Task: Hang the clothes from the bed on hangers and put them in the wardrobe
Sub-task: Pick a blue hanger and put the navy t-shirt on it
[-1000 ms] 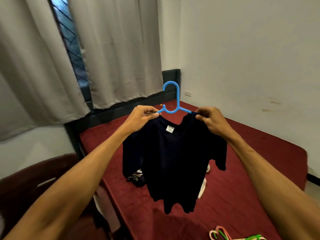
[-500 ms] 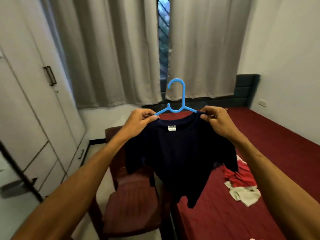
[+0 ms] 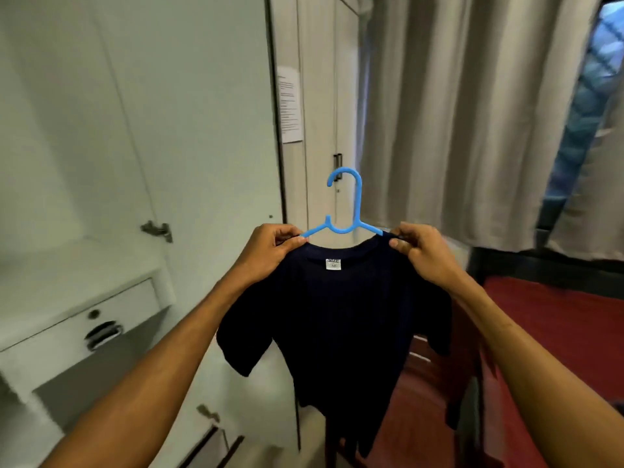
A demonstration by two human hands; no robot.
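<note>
Navy cotton T-shirt (image 3: 337, 315), soft and light, hangs mid-frame on a stiff blue plastic hanger (image 3: 347, 211); left hand (image 3: 270, 251) and right hand (image 3: 422, 251) pinch its shoulders. Better held by the hook.

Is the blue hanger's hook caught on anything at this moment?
No, the hook of the blue hanger stands free in the air, while the left hand and right hand pinch the dark T-shirt at its shoulders.

The person turns left, from the bed (image 3: 557, 332) to the wardrobe (image 3: 169, 130). The shirt (image 3: 337, 315) on its hanger (image 3: 358, 204) now hangs before the wardrobe doors. The curtain (image 3: 456, 130) slides right, the bed shows only at the right edge, and a drawer (image 3: 84, 319) comes into view at left.
</note>
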